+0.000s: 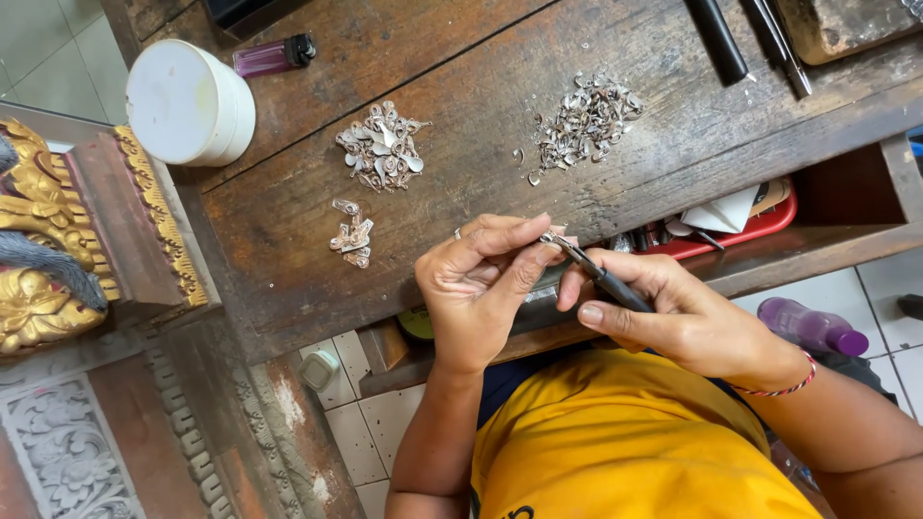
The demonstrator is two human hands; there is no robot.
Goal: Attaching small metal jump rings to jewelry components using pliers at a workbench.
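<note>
My left hand (pixel 478 281) pinches a tiny silver piece (pixel 551 239) between thumb and fingers just off the front edge of the wooden bench (pixel 461 173). In my right hand (pixel 673 315) I grip small dark-handled pliers (pixel 601 273), whose tips meet the silver piece. Three groups of small silver parts lie on the bench: a heap (pixel 381 146) at centre left, a scattered heap (pixel 584 120) at centre right, and a small cluster (pixel 351 234) nearer me.
A white round tub (pixel 187 101) and a purple lighter (pixel 274 55) sit at the bench's far left. Dark tools (pixel 750 38) lie at top right. An open drawer holds a red tray (pixel 740 229). A purple bottle (pixel 812 327) lies on the tiled floor. Gilded carved wood (pixel 58 231) stands left.
</note>
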